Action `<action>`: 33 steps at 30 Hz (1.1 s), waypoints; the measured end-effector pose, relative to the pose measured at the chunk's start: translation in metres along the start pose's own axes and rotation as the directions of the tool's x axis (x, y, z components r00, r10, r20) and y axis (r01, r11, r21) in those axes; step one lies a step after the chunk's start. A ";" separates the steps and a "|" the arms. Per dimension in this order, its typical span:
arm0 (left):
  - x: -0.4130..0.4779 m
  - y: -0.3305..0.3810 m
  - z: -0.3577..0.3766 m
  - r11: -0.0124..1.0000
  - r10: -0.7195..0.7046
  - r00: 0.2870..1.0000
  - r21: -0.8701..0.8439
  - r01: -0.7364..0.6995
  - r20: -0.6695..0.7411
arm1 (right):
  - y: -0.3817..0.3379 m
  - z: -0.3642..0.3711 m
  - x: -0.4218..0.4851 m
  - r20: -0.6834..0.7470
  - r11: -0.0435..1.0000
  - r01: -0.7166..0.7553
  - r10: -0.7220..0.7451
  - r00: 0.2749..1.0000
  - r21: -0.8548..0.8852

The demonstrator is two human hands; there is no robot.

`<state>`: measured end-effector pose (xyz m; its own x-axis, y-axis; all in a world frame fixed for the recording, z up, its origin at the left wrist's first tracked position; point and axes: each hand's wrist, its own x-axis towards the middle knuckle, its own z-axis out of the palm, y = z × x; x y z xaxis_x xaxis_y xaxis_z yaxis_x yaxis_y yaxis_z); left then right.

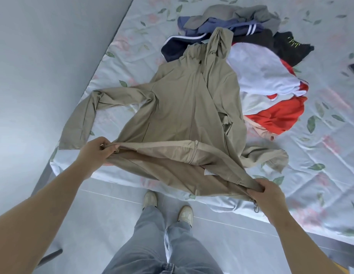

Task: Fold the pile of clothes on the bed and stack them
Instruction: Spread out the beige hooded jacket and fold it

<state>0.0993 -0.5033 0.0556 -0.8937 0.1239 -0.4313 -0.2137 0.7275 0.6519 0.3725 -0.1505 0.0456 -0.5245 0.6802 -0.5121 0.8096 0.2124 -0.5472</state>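
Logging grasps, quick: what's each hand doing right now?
Left hand: grips one hem corner of the beige jacket.
Right hand: grips the other hem corner.

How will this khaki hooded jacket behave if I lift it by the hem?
Probably floppy: the khaki jacket sags between the left hand and right hand gripping its hem. Likely light; the thin fabric creases finely. Its sleeve would probably trail, sliding easily over the glossy-looking bed sheet.

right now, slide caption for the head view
Left hand and right hand grip the hem of a beige jacket on the bed, clothes pile beyond.
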 end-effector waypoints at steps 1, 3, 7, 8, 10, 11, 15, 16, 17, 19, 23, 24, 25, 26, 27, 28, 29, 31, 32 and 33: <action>-0.001 -0.001 0.000 0.996 -0.025 1.000 -0.091 0.024 -0.007 | 0.006 -0.001 0.001 -0.024 1.000 -0.008 0.008 1.000 -0.019; -0.003 -0.004 0.000 0.979 -0.036 0.999 -0.204 0.032 -0.017 | 0.019 -0.003 0.004 -0.070 1.000 -0.025 0.025 0.997 0.000; -0.008 -0.009 0.003 0.980 -0.017 0.999 -0.199 0.023 0.035 | 0.037 -0.005 0.002 -0.073 0.997 -0.053 0.057 0.996 0.062; -0.009 -0.009 0.004 0.975 -0.036 0.997 -0.215 0.050 0.065 | 0.039 -0.006 0.001 -0.065 0.992 -0.073 0.080 0.995 0.102; -0.013 -0.008 0.006 0.933 -0.097 0.980 -0.327 0.149 0.172 | 0.042 -0.006 0.000 -0.029 0.965 -0.122 0.132 0.991 0.231; -0.015 -0.008 0.007 0.900 -0.116 0.966 -0.387 0.201 0.231 | 0.043 -0.006 -0.001 -0.012 0.945 -0.136 0.146 0.989 0.298; -0.019 -0.010 0.010 0.751 -0.175 0.907 -0.544 0.375 0.383 | 0.041 -0.006 -0.005 0.022 0.876 -0.143 0.150 0.988 0.462; -0.021 -0.011 0.010 0.730 -0.190 0.899 -0.556 0.397 0.394 | 0.039 -0.005 -0.005 0.046 0.851 -0.167 0.167 0.985 0.498; -0.022 -0.012 0.012 0.722 -0.204 0.895 -0.557 0.411 0.396 | 0.038 -0.005 -0.005 0.067 0.828 -0.196 0.189 0.980 0.525; -0.024 -0.012 0.016 0.740 -0.241 0.896 -0.526 0.419 0.373 | 0.037 -0.004 -0.005 0.073 0.829 -0.227 0.221 0.973 0.511; -0.028 -0.008 0.030 0.829 -0.332 0.909 -0.382 0.409 0.254 | 0.038 0.001 -0.007 0.045 0.904 -0.166 0.161 0.986 0.393; -0.028 -0.008 0.032 0.847 -0.331 0.916 -0.357 0.394 0.226 | 0.039 0.003 -0.007 0.041 0.910 -0.144 0.139 0.989 0.388; -0.029 -0.007 0.034 0.864 -0.323 0.924 -0.336 0.376 0.203 | 0.041 0.004 -0.006 0.038 0.916 -0.124 0.119 0.992 0.381; -0.029 -0.005 0.034 0.878 -0.316 0.931 -0.317 0.360 0.184 | 0.043 0.005 -0.006 0.039 0.924 -0.107 0.100 0.994 0.366; -0.028 -0.005 0.033 0.883 -0.310 0.935 -0.312 0.349 0.169 | 0.045 0.005 -0.005 0.044 0.936 -0.091 0.080 0.996 0.340; -0.027 -0.007 0.032 0.881 -0.309 0.939 -0.327 0.343 0.152 | 0.047 0.004 -0.003 0.039 0.948 -0.075 0.066 0.997 0.308; -0.026 -0.008 0.030 0.870 -0.316 0.941 -0.360 0.339 0.122 | 0.051 0.003 -0.003 0.015 0.958 -0.066 0.065 0.998 0.278; -0.024 -0.013 0.024 0.851 -0.350 0.937 -0.414 0.323 0.011 | 0.062 0.000 -0.001 -0.090 0.963 -0.095 0.121 0.989 0.252; -0.022 -0.018 0.022 0.839 -0.383 0.923 -0.432 0.332 -0.035 | 0.068 -0.001 -0.001 -0.143 0.960 -0.121 0.160 0.977 0.252; -0.022 -0.022 0.019 0.818 -0.425 0.904 -0.450 0.358 -0.054 | 0.074 -0.001 -0.001 -0.178 0.956 -0.149 0.197 0.964 0.251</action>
<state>0.1313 -0.5089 0.0389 -0.7380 -0.2332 -0.6332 -0.6723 0.3356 0.6599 0.4335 -0.1347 0.0062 -0.2995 0.8225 -0.4834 0.7861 -0.0743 -0.6136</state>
